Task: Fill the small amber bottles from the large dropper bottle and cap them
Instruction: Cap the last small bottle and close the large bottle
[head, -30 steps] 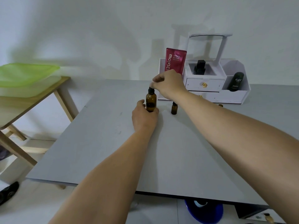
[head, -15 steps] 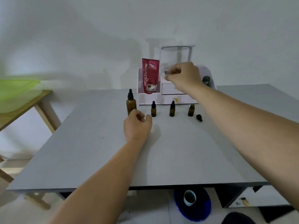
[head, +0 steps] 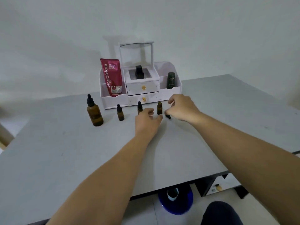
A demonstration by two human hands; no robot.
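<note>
Head view, dropper cap (head: 168, 116) half-hidden — right hand (head: 181, 109)

Large amber dropper bottle (head: 95, 112) stands upright, capped, leftmost. 3 small amber bottles upright: 2 capped (head: 120, 112) (head: 139, 107), 1 open (head: 159, 108); loose black cap (head: 168, 116) beside it.
</note>
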